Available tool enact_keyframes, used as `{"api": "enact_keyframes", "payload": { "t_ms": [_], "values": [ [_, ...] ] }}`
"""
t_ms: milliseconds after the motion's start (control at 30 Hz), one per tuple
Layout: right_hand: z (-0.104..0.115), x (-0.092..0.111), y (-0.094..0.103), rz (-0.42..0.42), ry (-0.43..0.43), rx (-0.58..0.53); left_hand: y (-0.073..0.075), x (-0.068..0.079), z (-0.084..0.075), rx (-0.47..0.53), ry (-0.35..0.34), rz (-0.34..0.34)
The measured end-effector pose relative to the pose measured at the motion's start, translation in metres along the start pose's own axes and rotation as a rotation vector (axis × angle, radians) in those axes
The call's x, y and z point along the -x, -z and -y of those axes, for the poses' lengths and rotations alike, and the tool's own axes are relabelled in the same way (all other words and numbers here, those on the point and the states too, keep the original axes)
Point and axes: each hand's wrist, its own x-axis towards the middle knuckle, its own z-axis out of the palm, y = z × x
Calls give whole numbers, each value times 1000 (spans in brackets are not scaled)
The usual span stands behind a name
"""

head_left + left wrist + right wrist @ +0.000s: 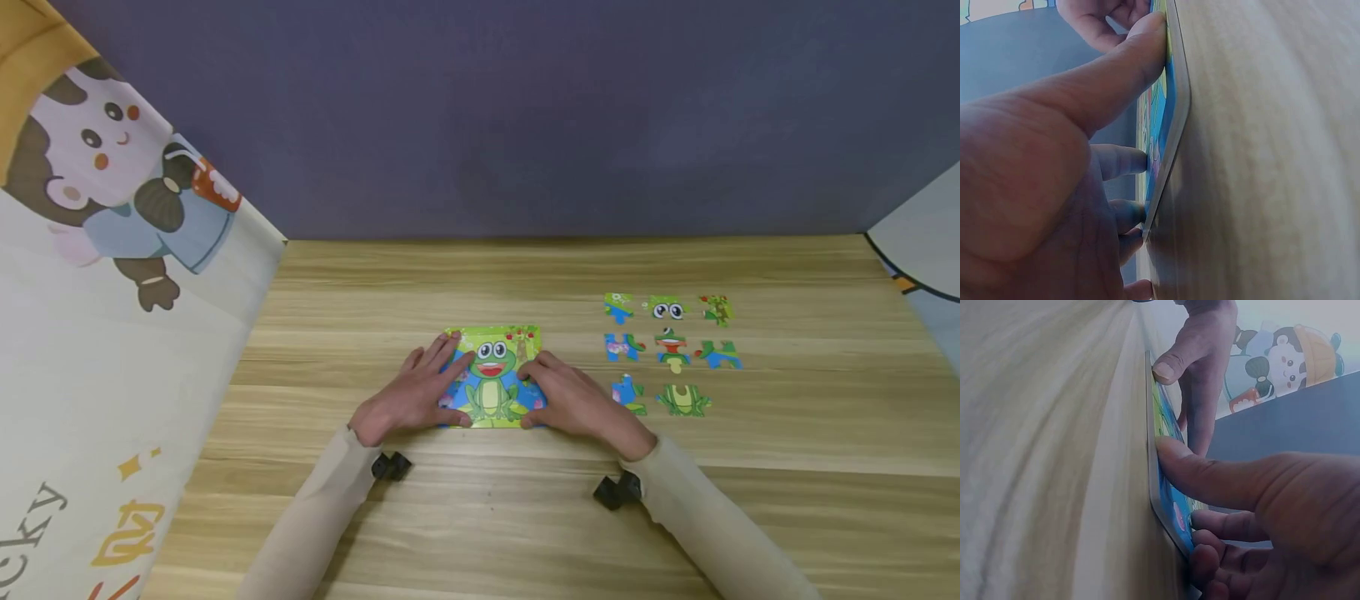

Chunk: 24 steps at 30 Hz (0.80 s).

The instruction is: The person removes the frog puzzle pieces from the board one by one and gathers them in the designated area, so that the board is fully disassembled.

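Note:
A frog picture puzzle board (491,396) lies flat on the table between both hands. My left hand (408,396) rests on its left side, fingers spread across the surface, thumb near the front edge. On the right side rests my right hand (573,400), its thumb at the front edge and its fingers bent. In the left wrist view, the left thumb (1116,75) touches the top of the thin board (1161,119), and fingertips meet its side. The right wrist view has the right thumb (1204,472) on the board (1172,500), with bent fingers along its edge.
Several loose frog puzzle pieces (683,401) lie in rows to the right of the board. A dark panel (525,125) stands behind the wooden table (480,517). A white wall with a cartoon print (112,183) borders the left side.

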Motion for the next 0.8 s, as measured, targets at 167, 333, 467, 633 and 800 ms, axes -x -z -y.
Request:
{"api": "enact_keyframes", "payload": {
  "t_ms": [167, 333, 467, 633, 800],
  "values": [
    [-1, -2, 0, 10, -8, -31, 1, 1, 0, -2, -4, -5],
    [0, -1, 0, 13, -19, -57, 2, 1, -2, 5, -6, -6],
    [-1, 1, 3, 2, -3, -75, 2, 1, -1, 6, -9, -8],
    [-6, 3, 8, -31, 80, -128, 0, 1, 0, 5, -12, -12],
    [-12, 3, 14, -54, 159, -190, 0, 0, 1, 2, -1, -4]
  ]
}}
